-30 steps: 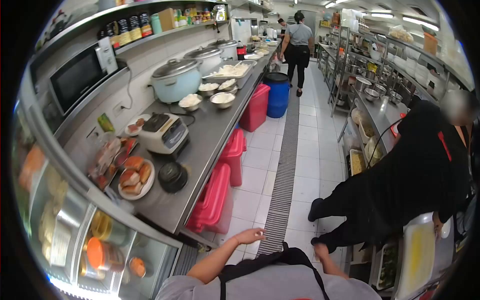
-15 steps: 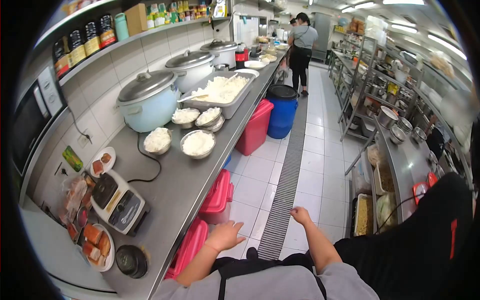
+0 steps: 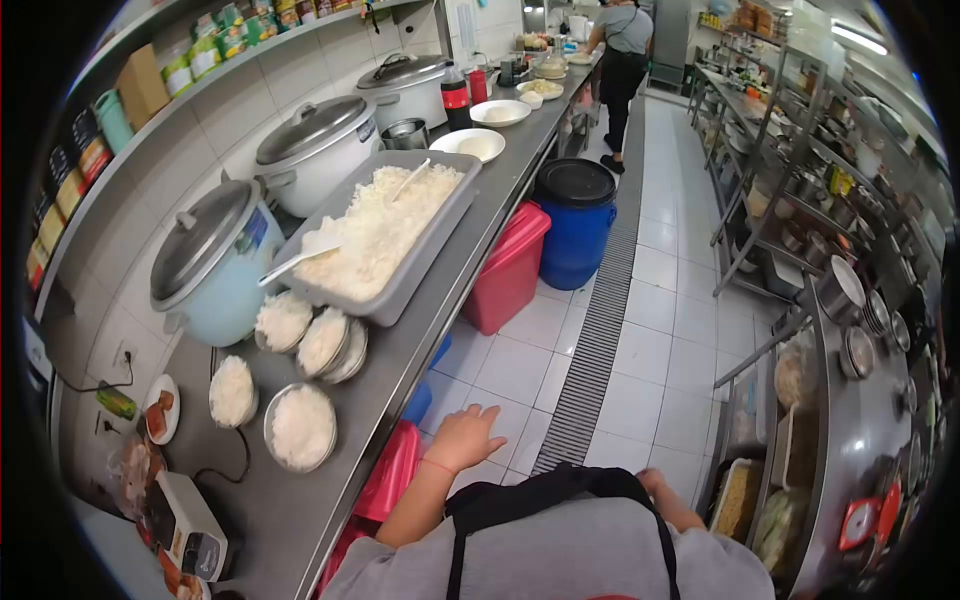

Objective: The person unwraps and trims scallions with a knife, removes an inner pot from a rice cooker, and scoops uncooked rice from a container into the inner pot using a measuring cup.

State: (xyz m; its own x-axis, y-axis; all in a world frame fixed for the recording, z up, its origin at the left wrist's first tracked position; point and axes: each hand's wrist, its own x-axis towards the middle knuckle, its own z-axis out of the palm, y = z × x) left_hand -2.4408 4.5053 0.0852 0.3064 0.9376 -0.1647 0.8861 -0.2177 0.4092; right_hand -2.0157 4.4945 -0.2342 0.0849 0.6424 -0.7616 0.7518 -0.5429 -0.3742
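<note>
My left hand point(image 3: 466, 437) hangs over the floor beside the steel counter point(image 3: 390, 350), its fingers spread and holding nothing. Low at my right side is my right hand point(image 3: 652, 482), partly hidden by the apron; its fingers are unclear. On the counter to the left, a grey tray point(image 3: 450, 215) holds white rice point(image 3: 385, 230) with two light utensils in it. Several metal bowls of rice, one of them nearest the edge point(image 3: 301, 427), stand before the tray. A light blue pot point(image 3: 225, 280) with a lid is behind them.
Red bins point(image 3: 505, 270) and a blue drum point(image 3: 577, 230) line the counter's right side. A floor drain point(image 3: 600, 350) runs ahead. Another person point(image 3: 625, 60) stands far down the aisle. Steel shelves and a bench point(image 3: 850, 440) with bowls and a red scale point(image 3: 860, 522) are at right.
The view has moved forward along the counter, so the rice tray and bowls look nearer. The dark-clothed person at right has left view. My right hand has dropped to my side.
</note>
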